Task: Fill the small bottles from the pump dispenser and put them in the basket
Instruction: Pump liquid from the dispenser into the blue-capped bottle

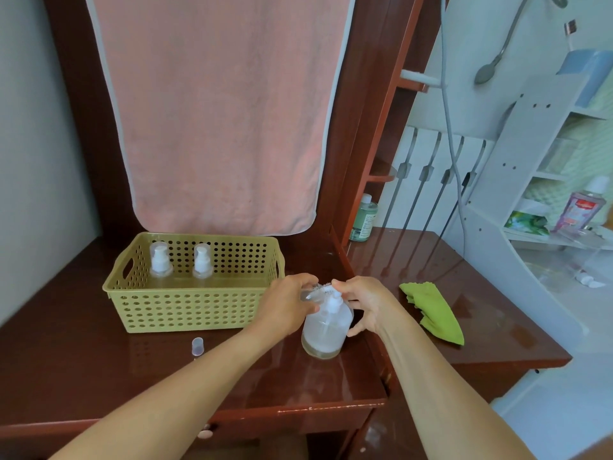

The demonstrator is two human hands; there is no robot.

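My left hand (290,307) grips a bottle (309,295) at the spout to catch liquid; my right hand (366,303) curls round the dispenser (326,330) head to pump. The basket (185,313) waits at ten o'clock.

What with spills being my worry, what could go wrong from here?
The left hand holds the small bottle tilted at the spout of the pump dispenser; a misaligned mouth would likely send liquid onto the table.
The right hand grips the pump head while the dispenser stands near the table's right edge, so it might tip.
The clear cap beside the left forearm could get knocked off.
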